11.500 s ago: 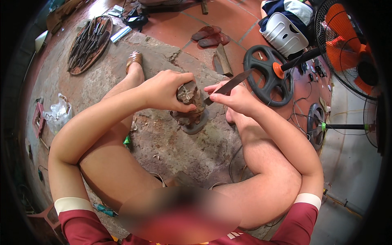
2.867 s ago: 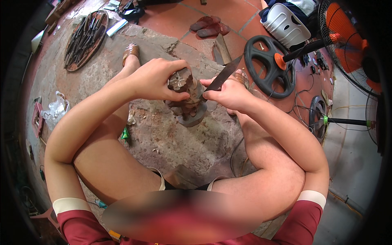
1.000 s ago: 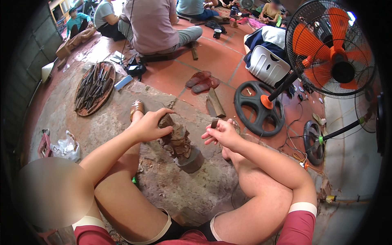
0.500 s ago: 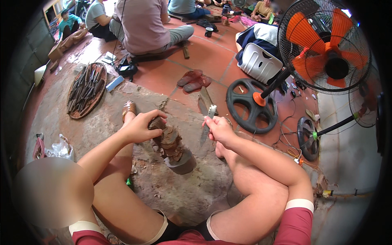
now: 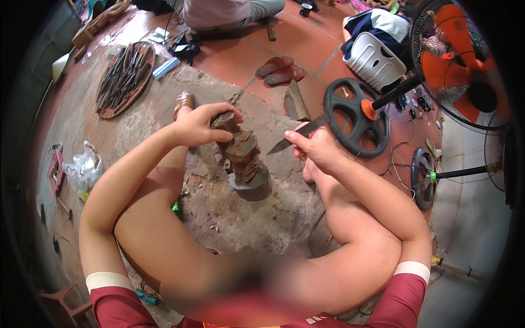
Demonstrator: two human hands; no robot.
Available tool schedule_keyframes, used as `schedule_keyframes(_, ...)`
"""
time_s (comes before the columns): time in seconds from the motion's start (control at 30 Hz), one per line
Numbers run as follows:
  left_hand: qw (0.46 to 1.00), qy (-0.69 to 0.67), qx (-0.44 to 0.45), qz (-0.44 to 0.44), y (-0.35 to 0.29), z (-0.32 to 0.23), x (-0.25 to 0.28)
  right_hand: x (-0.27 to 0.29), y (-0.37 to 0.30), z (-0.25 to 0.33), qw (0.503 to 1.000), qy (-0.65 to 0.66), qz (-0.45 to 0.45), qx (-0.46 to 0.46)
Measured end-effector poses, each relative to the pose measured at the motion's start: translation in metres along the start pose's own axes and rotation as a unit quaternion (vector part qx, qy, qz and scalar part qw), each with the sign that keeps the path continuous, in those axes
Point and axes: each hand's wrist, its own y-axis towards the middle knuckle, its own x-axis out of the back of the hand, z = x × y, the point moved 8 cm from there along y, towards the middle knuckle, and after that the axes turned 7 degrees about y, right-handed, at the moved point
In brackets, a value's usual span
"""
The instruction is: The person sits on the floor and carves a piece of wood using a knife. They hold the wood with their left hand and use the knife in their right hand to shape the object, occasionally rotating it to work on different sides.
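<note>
A rough brown carved figure (image 5: 244, 153), seemingly wood, stands on a round grey base (image 5: 252, 188) on the ground between my legs. My left hand (image 5: 202, 124) curls over its top, thumb on the near side and fingers on the far side. To the right of the figure, my right hand (image 5: 320, 143) grips a flat, dark, pointed knife (image 5: 281, 146). Its tip points left and down toward the figure, a small gap away. The knife's other end projects behind the hand. A wooden-handled hatchet-like tool (image 5: 297, 101) lies just beyond.
Far left, a round basket (image 5: 149, 81) holds several slim dark tools. Red sandals (image 5: 280, 71) lie ahead on tiles. An orange-bladed fan (image 5: 476, 71) with a black wheel-shaped base (image 5: 334, 131) stands at right, near loose cables. A plastic bag (image 5: 85, 167) sits left. Another person (image 5: 219, 12) sits ahead.
The view has tipped downward. My right hand has turned the knife so its point now faces left toward the figure. My left hand stays on the figure's top.
</note>
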Motion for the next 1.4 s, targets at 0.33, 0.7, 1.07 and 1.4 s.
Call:
schedule_keyframes(0.33, 0.996, -0.048, 0.001, 0.069, -0.003, -0.012, -0.015, -0.033, -0.004, -0.005, 0.983, 0.154, 0.061, -0.078)
schedule_keyframes(0.7, 0.996, -0.074, 0.016, 0.051, -0.003, -0.009, -0.02, -0.042, -0.014, 0.04, 0.991, 0.086, 0.089, 0.049)
schedule_keyframes(1.07, 0.996, 0.026, 0.025, 0.085, -0.001, -0.018, -0.033, -0.038, -0.016, 0.052, 0.99, 0.041, 0.111, 0.075)
schedule_keyframes(1.4, 0.997, 0.041, 0.042, 0.047, 0.001, -0.018, -0.025, -0.005, -0.002, 0.029, 0.994, 0.083, 0.056, 0.046)
